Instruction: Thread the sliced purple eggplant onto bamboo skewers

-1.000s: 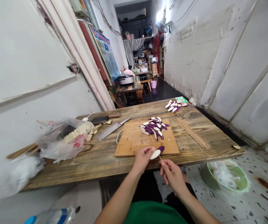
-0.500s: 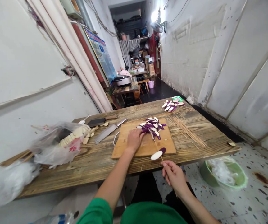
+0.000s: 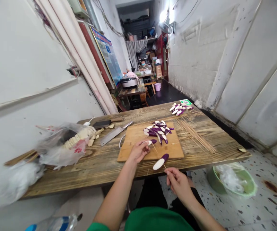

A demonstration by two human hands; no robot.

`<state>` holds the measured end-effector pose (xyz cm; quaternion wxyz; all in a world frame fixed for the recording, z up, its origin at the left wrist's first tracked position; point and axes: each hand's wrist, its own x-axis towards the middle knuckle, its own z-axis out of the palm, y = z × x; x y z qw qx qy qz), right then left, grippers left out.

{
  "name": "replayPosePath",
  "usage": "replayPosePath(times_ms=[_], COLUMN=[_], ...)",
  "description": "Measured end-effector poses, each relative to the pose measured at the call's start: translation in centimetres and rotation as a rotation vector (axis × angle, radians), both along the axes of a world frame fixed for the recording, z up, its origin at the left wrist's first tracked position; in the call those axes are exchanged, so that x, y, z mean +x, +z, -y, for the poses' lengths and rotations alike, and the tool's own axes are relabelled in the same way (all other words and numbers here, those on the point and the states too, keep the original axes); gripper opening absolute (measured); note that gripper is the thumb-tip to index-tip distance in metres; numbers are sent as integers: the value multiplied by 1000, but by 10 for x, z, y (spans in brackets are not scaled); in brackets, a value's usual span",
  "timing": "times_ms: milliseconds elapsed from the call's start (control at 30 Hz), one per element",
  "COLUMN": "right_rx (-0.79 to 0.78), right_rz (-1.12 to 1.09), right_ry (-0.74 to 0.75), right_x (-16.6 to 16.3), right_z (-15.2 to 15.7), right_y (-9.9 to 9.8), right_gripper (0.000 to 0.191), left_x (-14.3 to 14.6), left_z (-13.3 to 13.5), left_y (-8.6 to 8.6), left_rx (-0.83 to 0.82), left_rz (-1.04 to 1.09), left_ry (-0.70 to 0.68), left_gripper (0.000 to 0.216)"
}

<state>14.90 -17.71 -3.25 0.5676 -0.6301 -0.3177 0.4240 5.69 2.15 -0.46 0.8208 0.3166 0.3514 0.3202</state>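
Between the fingertips of my left hand (image 3: 139, 152) is a purple-skinned eggplant slice (image 3: 153, 141), held over the cutting board (image 3: 126, 155). My right hand (image 3: 178, 183) pinches a thin bamboo skewer (image 3: 165, 166) just beyond the table's near edge. Threaded on that skewer is an eggplant piece (image 3: 158, 164) with a white cut face and purple skin. The skewer's tip points up toward the slice in my left hand; I cannot tell whether they touch. A pile of cut eggplant slices (image 3: 161, 130) lies on the far part of the board.
Loose bamboo skewers (image 3: 196, 136) lie right of the board, with skewered eggplant (image 3: 178, 109) behind them. A cleaver (image 3: 113, 135) and a dark-bladed knife (image 3: 102, 124) lie left. A plastic bag (image 3: 66, 147) occupies the left side. A green bin (image 3: 216, 183) stands below right. Another person (image 3: 143, 65) sits far back.
My left hand has drawn back from the pile toward me, now with an eggplant slice in its fingers. The skewered piece in my right hand has shifted slightly left and tilted.
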Motion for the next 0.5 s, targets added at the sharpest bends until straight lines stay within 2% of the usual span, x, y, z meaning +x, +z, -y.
replayPosePath(times_ms=[133,233,400,500], right_rx=[-11,-9,-30,-34], right_rz=[50,100,243,303], right_ry=[22,10,23,59], right_x=[-4,-2,9,10], right_z=[2,4,5,3], right_y=[-1,0,6,11], right_gripper=[35,36,37,35], left_x=[-1,-4,-14,-17], left_z=[0,-3,-13,-16], left_y=[-1,-3,-4,-1], left_rx=[-52,-21,87,128], left_rz=[27,17,14,16], left_ry=[41,68,-77,-109], left_gripper=[11,14,21,24])
